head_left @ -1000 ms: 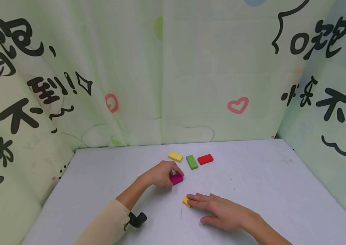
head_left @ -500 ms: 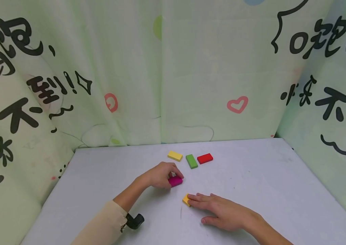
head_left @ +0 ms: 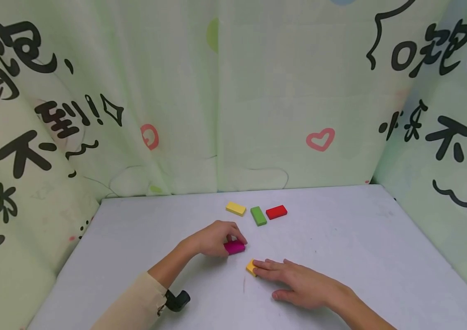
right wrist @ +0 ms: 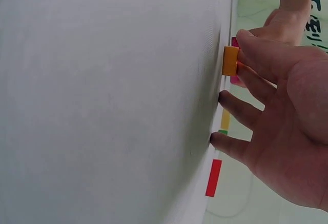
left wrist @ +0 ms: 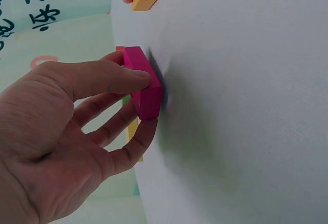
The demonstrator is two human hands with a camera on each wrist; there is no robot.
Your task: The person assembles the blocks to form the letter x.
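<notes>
In the head view my left hand [head_left: 216, 239] pinches a magenta rectangular block [head_left: 235, 248] near the table's middle. The left wrist view has the thumb across the near face of that block [left wrist: 149, 99], fingers on its far side and end. My right hand [head_left: 301, 283] lies palm down to the right, fingers stretched out, with fingertips on an orange-yellow block [head_left: 250, 268]. Part of this block is hidden under those fingers; the thumb stays apart from it. In the right wrist view the same orange block [right wrist: 230, 61] stands at the fingertips, close to the white surface.
Farther back on the white table [head_left: 353, 256] lie a yellow block [head_left: 236, 209], a green block [head_left: 258, 216] and a red block [head_left: 276, 212]. Printed curtains [head_left: 266, 101] hang behind the table and at both sides. A black wrist device [head_left: 177, 301] sits at the left sleeve.
My left hand has drawn the magenta block a little toward me and to the left. The right hand and the orange block have stayed in place.
</notes>
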